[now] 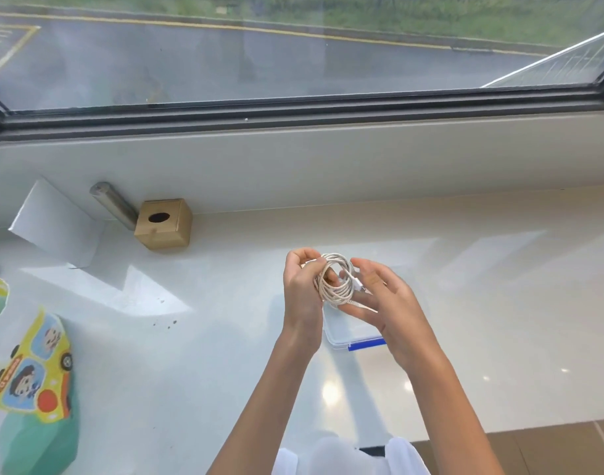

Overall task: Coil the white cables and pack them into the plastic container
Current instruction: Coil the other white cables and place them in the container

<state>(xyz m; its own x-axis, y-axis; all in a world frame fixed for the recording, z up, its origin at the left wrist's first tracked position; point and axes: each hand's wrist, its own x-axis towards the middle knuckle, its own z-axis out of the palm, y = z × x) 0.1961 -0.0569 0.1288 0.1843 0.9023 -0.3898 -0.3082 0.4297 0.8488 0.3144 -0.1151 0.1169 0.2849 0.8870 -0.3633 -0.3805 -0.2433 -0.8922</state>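
A white cable [335, 293] wound into a round coil of several loops hangs in the air above the white counter. My left hand [302, 286] grips the coil's left side with curled fingers. My right hand [384, 299] holds the coil's right and lower side, and the cable's plug end lies against its fingers. Directly below the hands sits the clear plastic container [353, 332] with a blue clip on its near edge; my hands and forearms hide most of it.
A brown cardboard box [164, 223] with a round hole stands at the back wall beside a metal cylinder [114, 205] and a white sheet [55, 222]. A green bag with a cartoon bus [36, 389] lies at the left edge. The window sill runs behind.
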